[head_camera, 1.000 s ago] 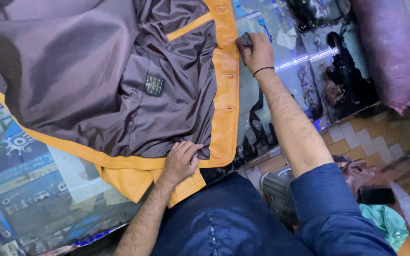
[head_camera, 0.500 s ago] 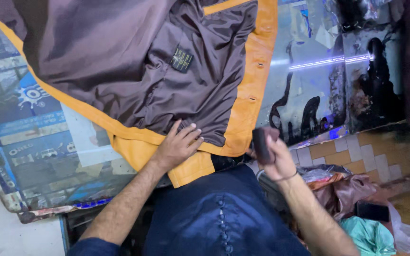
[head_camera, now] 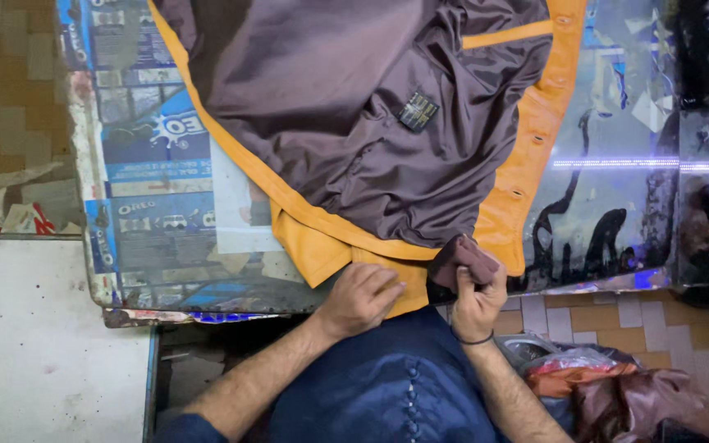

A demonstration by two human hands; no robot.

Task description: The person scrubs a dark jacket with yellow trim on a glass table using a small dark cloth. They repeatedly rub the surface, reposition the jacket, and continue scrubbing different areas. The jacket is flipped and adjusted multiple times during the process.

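An orange jacket (head_camera: 535, 139) lies spread inside-out on the table, showing its glossy brown lining (head_camera: 338, 107) and a small dark label (head_camera: 418, 111). My left hand (head_camera: 360, 297) presses flat on the orange hem at the near edge. My right hand (head_camera: 478, 299) pinches a folded bit of brown lining (head_camera: 465, 256) at the jacket's lower corner. A thin dark band circles my right wrist.
The table (head_camera: 149, 213) is covered with printed blue packaging sheets and a glossy dark sheet (head_camera: 625, 205) on the right. A heap of cloth and bags (head_camera: 609, 385) lies on the tiled floor at lower right. A pale slab (head_camera: 43, 344) sits lower left.
My right hand came back from the far right of the table to the near hem and now grips brown lining. The left hand stayed on the hem.
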